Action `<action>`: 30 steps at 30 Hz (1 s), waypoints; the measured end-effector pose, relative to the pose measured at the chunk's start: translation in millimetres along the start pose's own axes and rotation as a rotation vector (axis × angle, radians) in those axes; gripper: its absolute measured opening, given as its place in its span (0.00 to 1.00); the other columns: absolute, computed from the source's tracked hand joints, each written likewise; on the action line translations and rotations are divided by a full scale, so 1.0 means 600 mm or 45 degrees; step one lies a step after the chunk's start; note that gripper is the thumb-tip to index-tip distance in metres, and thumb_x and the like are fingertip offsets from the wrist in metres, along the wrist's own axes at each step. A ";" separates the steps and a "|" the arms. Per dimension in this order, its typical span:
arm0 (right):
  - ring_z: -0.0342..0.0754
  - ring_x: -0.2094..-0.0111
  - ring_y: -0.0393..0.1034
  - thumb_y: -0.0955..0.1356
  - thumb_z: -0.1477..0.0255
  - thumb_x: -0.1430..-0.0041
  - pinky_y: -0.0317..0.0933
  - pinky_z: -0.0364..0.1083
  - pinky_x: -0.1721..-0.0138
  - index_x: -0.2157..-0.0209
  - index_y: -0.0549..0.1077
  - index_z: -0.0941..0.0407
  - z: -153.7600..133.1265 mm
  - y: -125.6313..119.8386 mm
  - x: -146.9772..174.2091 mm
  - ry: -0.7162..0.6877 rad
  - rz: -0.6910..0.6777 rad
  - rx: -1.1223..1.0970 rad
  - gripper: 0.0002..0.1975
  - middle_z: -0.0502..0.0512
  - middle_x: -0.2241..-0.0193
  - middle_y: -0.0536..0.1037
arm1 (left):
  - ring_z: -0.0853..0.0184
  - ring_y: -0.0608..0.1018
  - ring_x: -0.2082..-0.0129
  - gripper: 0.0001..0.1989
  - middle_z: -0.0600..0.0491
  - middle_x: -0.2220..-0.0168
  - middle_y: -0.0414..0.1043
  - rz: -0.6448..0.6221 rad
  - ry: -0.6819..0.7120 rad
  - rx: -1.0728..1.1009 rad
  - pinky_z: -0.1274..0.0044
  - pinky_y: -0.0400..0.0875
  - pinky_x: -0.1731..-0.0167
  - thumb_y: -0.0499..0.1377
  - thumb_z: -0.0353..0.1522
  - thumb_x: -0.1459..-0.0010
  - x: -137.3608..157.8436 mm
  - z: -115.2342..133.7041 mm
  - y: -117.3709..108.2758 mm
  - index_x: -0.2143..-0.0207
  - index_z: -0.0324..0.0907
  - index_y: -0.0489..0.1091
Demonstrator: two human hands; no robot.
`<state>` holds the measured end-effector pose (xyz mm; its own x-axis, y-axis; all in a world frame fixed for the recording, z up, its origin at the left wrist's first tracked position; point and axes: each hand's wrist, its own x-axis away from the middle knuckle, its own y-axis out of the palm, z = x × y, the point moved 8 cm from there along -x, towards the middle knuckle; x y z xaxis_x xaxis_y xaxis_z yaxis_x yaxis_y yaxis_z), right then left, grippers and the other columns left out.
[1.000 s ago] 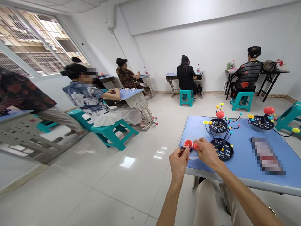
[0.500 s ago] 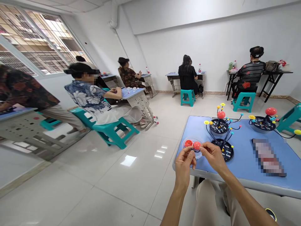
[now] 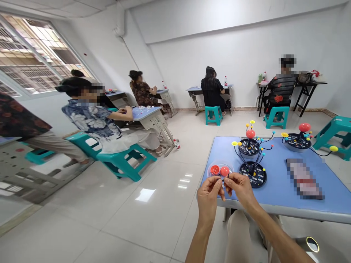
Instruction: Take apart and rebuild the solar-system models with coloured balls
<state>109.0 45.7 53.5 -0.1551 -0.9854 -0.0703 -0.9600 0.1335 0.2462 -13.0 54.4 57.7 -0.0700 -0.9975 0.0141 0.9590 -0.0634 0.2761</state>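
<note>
My left hand (image 3: 208,193) and my right hand (image 3: 240,187) meet over the near left edge of the blue table. Both are closed in a pinch, fingertips nearly touching around a small black piece (image 3: 222,179), mostly hidden by the fingers. Just beyond them sits a clear round tray (image 3: 232,167) with two red half-shells, an open one (image 3: 215,170) and one dome-up (image 3: 225,171). Beside my right hand stands a solar system model base (image 3: 259,176), black and round, with curved arms carrying coloured balls.
Two more models, one behind (image 3: 249,147) and one at the far right (image 3: 297,141), stand on the table (image 3: 276,197). A phone (image 3: 305,179) lies on the right. Green stools (image 3: 127,160) and several seated people at other desks (image 3: 149,114) surround the tiled floor.
My view has turned slightly right. Both hands have drawn back a little from the tray towards me, and their fingertips are closer together. The red half-shells lie uncovered beyond them.
</note>
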 end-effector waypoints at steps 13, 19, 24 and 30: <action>0.41 0.85 0.61 0.68 0.61 0.46 0.58 0.41 0.83 0.76 0.70 0.56 -0.039 -0.064 0.012 -0.170 0.515 0.034 0.13 0.45 0.84 0.68 | 0.76 0.63 0.88 0.08 0.64 0.86 0.61 0.524 0.308 0.064 0.83 0.58 0.88 0.62 0.34 0.52 -0.003 0.058 -0.116 0.72 0.41 0.67; 0.48 0.69 0.73 0.63 0.73 0.40 0.63 0.44 0.66 0.68 0.76 0.57 -0.031 -0.007 -0.032 -0.276 0.204 0.999 0.10 0.55 0.71 0.79 | 0.73 0.69 0.82 0.09 0.57 0.76 0.71 0.164 0.362 -0.578 0.79 0.67 0.79 0.59 0.36 0.47 -0.053 0.034 -0.067 0.65 0.41 0.73; 0.51 0.65 0.75 0.61 0.75 0.36 0.60 0.45 0.66 0.62 0.77 0.59 -0.005 0.019 -0.061 -0.114 -0.014 1.778 0.13 0.62 0.64 0.79 | 0.65 0.77 0.67 0.13 0.50 0.62 0.77 -0.092 0.510 -1.227 0.72 0.72 0.63 0.54 0.28 0.44 -0.071 0.010 0.003 0.62 0.44 0.77; 0.49 0.64 0.74 0.60 0.79 0.36 0.58 0.43 0.68 0.60 0.76 0.57 -0.008 0.021 -0.052 -0.185 -0.085 1.907 0.13 0.60 0.62 0.77 | 0.61 0.78 0.59 0.14 0.48 0.56 0.76 -0.191 0.466 -1.514 0.70 0.70 0.58 0.52 0.26 0.42 -0.088 -0.002 0.018 0.59 0.43 0.76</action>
<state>102.7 77.7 63.6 -0.0373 -0.9871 -0.1558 -0.2957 0.1599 -0.9418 1.3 106.4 58.8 -0.3021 -0.9165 -0.2624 0.6149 0.0230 -0.7882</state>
